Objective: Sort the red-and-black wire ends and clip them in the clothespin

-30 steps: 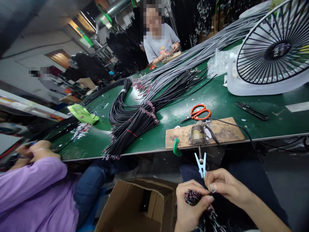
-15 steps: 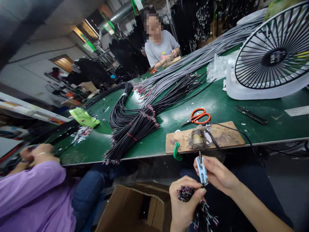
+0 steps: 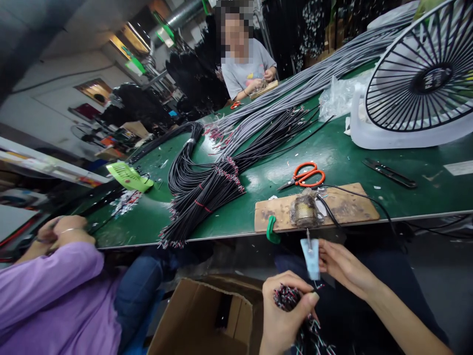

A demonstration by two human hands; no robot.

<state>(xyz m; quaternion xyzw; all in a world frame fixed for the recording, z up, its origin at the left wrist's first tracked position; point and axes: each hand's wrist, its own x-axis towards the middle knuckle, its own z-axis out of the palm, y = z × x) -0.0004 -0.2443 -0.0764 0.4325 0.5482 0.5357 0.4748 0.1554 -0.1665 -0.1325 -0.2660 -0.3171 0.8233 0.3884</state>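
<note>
Glossy green bench [image 3: 343, 160] spans a dim workshop

The bench's near edge runs crosswise just beyond the grip, its top catching pale glare. Grey floor [image 3: 428, 259] shows below the bench, to the right of the grip. Far beyond the grip and to its left stands a pale wall [image 3: 37, 108] with a warm-lit rectangular opening [image 3: 88, 88]. High beyond the grip, a silver duct [image 3: 181, 16] slants near green-and-white fixtures [image 3: 165, 35]; the ceiling [image 3: 92, 24] at upper left is shadowy.

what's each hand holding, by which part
Left hand: thin black cable bundle, near its multicoloured wire ends. Right hand: at the pale blue plastic clip; hold unclear.
</note>
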